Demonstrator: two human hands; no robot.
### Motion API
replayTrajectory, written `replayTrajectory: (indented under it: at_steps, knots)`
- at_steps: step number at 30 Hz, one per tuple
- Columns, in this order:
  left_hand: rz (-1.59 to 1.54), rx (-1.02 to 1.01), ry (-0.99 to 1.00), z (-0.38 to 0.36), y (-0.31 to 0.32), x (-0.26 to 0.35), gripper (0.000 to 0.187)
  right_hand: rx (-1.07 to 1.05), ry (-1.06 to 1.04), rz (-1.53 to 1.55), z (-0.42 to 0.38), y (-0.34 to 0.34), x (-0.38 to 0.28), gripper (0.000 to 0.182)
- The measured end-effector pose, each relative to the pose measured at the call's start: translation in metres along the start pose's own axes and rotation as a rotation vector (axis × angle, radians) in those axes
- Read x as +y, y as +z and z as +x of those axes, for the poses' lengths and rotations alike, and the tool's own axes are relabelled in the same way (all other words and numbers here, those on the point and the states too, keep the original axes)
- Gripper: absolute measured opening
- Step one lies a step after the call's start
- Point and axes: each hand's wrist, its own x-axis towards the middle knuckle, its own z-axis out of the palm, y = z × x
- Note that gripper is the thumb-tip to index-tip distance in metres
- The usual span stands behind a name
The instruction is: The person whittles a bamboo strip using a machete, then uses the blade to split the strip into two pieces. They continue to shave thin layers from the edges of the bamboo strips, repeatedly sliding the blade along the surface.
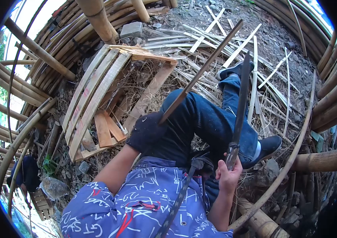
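Plainly, the left hand (147,133), in a dark glove, is closed on the lower end of a long brown strip (202,71), which slants up and away over the bent knee; its separate fingers are lost in the dark fabric, so I cannot tell how each one lies; the bare right hand (230,174) has its fingers curled round the handle of a long dark blade (242,95), the thumb laid along it, the blade pointing up and forward, beside the strip and apart from it; a slatted wooden crate (105,95) lies tipped beyond the gloved hand; pale strips (243,45) lie crisscrossed on the ground past the jeans (216,119).
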Motion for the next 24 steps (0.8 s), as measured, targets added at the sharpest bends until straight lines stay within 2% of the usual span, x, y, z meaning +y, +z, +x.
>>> replayTrajectory:
  at_steps: [3,4,6,10,14,18,24]
  knots:
    - [-0.050,-0.007,-0.094,0.007,-0.001,0.004,0.026,-0.134,-0.123,0.170,0.002,0.001,0.011,0.036]
    - [-0.099,-0.011,-0.044,0.009,0.000,0.004,0.021,-0.134,-0.123,0.171,0.004,0.002,0.012,0.036]
    - [-0.147,-0.020,0.014,0.014,0.002,0.010,0.016,-0.273,-0.114,0.184,0.008,0.005,0.011,0.037]
    - [-0.270,-0.099,0.103,0.025,0.010,0.030,0.013,-0.382,-0.062,0.447,0.009,0.007,0.012,0.038]
    - [-0.377,-0.110,0.212,0.031,0.024,0.032,0.013,-0.372,-0.034,0.347,0.004,0.010,0.012,0.033]
    - [-0.305,-0.120,0.158,0.029,0.032,0.038,0.014,-0.378,0.109,0.198,0.009,0.003,0.009,0.032]
    - [-0.275,-0.003,0.223,0.028,0.039,0.040,0.014,-0.408,0.244,0.351,0.007,0.000,0.027,0.029]
